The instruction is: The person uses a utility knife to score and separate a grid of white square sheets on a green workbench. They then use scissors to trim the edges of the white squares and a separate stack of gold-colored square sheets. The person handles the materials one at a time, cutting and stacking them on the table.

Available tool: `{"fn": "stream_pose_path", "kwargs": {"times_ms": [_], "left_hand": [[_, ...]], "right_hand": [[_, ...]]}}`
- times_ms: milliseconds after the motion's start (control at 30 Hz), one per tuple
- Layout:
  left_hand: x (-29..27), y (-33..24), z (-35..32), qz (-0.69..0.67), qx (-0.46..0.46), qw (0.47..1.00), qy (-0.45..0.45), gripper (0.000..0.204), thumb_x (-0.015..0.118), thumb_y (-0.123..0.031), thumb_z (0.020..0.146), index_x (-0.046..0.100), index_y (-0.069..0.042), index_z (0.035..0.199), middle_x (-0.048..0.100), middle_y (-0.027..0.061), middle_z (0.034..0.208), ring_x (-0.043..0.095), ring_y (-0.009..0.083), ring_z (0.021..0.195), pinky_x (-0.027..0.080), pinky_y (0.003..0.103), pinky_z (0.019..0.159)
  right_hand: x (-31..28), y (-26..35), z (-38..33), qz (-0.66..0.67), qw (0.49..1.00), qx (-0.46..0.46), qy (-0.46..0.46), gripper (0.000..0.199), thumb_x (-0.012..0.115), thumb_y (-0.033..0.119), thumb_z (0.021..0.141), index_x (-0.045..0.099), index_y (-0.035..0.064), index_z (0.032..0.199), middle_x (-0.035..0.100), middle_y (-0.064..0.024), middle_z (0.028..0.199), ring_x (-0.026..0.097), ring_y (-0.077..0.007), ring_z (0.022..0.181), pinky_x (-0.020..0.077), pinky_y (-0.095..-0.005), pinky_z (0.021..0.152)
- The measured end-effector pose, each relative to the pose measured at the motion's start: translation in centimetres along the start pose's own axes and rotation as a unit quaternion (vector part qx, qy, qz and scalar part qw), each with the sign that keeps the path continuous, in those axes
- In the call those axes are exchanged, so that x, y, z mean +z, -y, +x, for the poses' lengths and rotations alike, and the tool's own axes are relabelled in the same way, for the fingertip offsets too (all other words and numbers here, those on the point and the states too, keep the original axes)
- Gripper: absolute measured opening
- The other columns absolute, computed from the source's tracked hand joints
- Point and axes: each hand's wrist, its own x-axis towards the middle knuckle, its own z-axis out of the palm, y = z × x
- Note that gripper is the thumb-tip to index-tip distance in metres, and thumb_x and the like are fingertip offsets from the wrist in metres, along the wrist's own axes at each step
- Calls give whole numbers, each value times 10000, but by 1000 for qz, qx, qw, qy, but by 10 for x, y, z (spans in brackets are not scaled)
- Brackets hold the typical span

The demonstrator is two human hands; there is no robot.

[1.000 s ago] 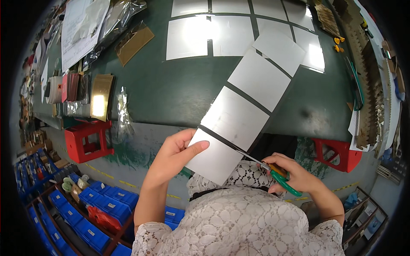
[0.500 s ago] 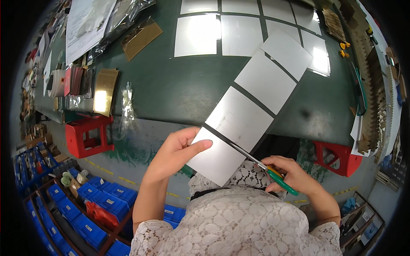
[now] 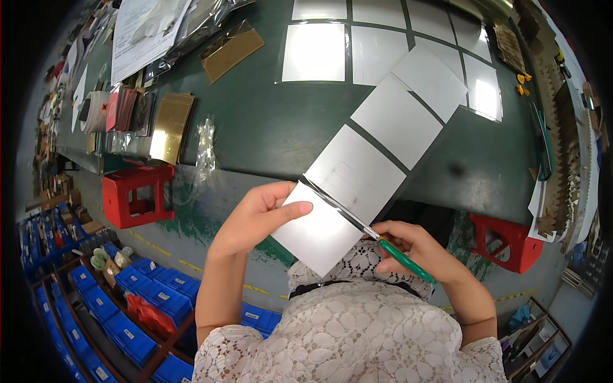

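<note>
A strip of silvery-white rectangular panels [image 3: 357, 169], joined by dark bands, slants from the table down toward my body. My left hand [image 3: 262, 214] pinches the nearest panel [image 3: 317, 236] at its left edge, thumb on top and fingers beneath. In my right hand [image 3: 415, 249] are green-handled scissors [image 3: 402, 258]. Their blades lie along the dark band between the nearest panel and the one above it, with the tips close to my left fingers. The far end of the strip rests on the table, overlapping a larger sheet of similar panels [image 3: 313, 54].
The green table [image 3: 255, 121] holds a brown flat piece [image 3: 233, 51], papers [image 3: 143, 38] and gold-coloured stacked cards [image 3: 172, 127]. Clear plastic [image 3: 205, 150] hangs over its front edge. Red stools [image 3: 137, 196] stand below, left and right. Blue bins [image 3: 131, 335] fill a rack at lower left.
The scissors have moved up and left along the dark band, and their handles look closer together. The near panel has shifted slightly left with my left hand.
</note>
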Motion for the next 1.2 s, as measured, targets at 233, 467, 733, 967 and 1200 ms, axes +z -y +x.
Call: {"fn": "stream_pose_path", "kwargs": {"times_ms": [233,467,733,967,1200], "left_hand": [[-6,4,3,-18,-8,1000,16,264,630,-122,912,622,46,1115,683,54,985,627,80,871,491,232,775],[-4,1,-4,25,9,999,42,241,620,-120,924,625,32,1111,682,44,972,618,72,866,491,235,767],[-16,-4,-27,46,24,998,23,204,639,-126,910,632,21,1053,674,21,922,604,59,820,476,219,725],[2,-10,-26,-113,115,985,-54,301,647,-51,876,576,23,1160,675,53,1006,627,101,888,486,243,805],[98,-16,21,-209,84,974,-14,358,631,-22,876,498,13,1206,611,85,1132,582,139,1060,460,286,914]], "right_hand": [[8,-4,-1,67,998,3,-4,535,814,147,759,565,1,1210,600,-37,1028,547,-76,907,466,-241,784],[21,-1,19,38,999,4,-9,536,801,170,779,560,6,1229,595,-18,976,538,-76,883,462,-232,781],[24,4,36,96,994,-1,49,504,767,157,813,568,29,1258,604,-3,955,534,-71,847,459,-230,737],[2,-19,-20,131,986,-82,60,551,767,233,817,543,9,1268,479,18,798,471,-70,728,416,-208,650],[3,-25,-86,159,937,-155,-269,871,750,615,698,460,2,1244,533,-28,912,510,-95,777,399,-217,666]]}}
